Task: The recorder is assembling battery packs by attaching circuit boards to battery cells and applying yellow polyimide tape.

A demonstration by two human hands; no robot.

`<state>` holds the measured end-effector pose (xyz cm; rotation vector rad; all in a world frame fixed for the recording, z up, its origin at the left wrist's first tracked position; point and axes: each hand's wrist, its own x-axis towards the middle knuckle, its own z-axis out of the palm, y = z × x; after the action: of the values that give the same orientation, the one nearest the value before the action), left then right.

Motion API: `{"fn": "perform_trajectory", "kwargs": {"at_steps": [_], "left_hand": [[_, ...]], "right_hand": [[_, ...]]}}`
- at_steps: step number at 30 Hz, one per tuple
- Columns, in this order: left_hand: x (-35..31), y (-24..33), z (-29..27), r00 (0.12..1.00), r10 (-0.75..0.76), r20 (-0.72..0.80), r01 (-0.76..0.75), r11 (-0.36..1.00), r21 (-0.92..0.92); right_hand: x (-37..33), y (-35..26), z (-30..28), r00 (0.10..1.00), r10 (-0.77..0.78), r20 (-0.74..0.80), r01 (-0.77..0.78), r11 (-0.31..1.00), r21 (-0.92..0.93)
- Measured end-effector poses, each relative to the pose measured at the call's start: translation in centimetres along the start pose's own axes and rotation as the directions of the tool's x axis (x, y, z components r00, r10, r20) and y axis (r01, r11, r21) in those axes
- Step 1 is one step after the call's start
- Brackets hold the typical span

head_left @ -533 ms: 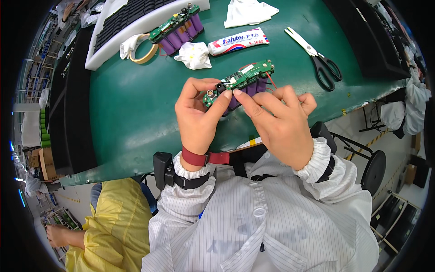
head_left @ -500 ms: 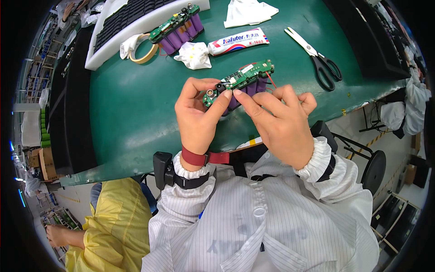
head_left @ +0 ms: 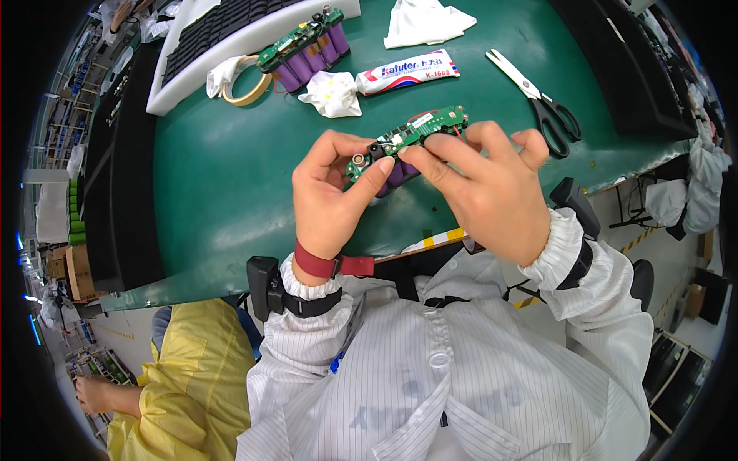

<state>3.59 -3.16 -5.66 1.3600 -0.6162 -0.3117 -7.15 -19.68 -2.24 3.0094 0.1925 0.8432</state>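
Observation:
A battery pack [head_left: 430, 127] with purple cells under a long green circuit board is held up over the green table. My left hand [head_left: 332, 203] grips its left end, thumb on the near side beside a round metal connector and a black jack. My right hand [head_left: 496, 188] is closed on its near side, thumb tip close to the left thumb and curled fingers covering the right-hand cells. A red wire shows by the right fingers. Whether those fingertips pinch anything small is hidden.
Beyond lie a second battery pack [head_left: 307, 58], crumpled tissue [head_left: 330, 94], a glue tube [head_left: 407, 73], white cloth [head_left: 427, 23], scissors [head_left: 538, 96] and a tape roll [head_left: 256, 94]. A white foam tray [head_left: 156, 96] stands far left. Black boxes flank the table; a person in yellow [head_left: 184, 369] sits left.
My right hand has shifted a little right and up, its forearm swinging outward, and its fingers now cover more of the pack's cells. My left hand keeps its hold, its wrist slightly farther left.

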Motion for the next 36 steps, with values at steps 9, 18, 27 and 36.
{"fn": "perform_trajectory", "kwargs": {"at_steps": [9, 18, 27, 36], "left_hand": [[-0.4, 1.1, 0.9, 0.997, -0.059, -0.041, 0.063, 0.992, 0.112], [-0.3, 1.2, 1.2, 0.994, 0.005, -0.111, 0.036, 0.932, 0.360], [-0.3, 1.3, 1.2, 0.994, 0.024, -0.110, 0.021, 0.920, 0.392], [-0.3, 2.4, 1.1, 0.999, 0.021, -0.037, -0.002, 0.888, 0.460]], "right_hand": [[1.4, 2.6, 0.5, 0.982, 0.040, -0.185, 0.015, 0.957, 0.289], [3.0, 4.4, 0.6, 0.949, -0.270, -0.160, 0.303, 0.923, 0.238], [3.2, 4.2, 0.5, 0.934, -0.324, -0.154, 0.351, 0.910, 0.218], [4.3, 3.5, -0.9, 0.912, -0.407, 0.050, 0.401, 0.910, 0.109]]}}
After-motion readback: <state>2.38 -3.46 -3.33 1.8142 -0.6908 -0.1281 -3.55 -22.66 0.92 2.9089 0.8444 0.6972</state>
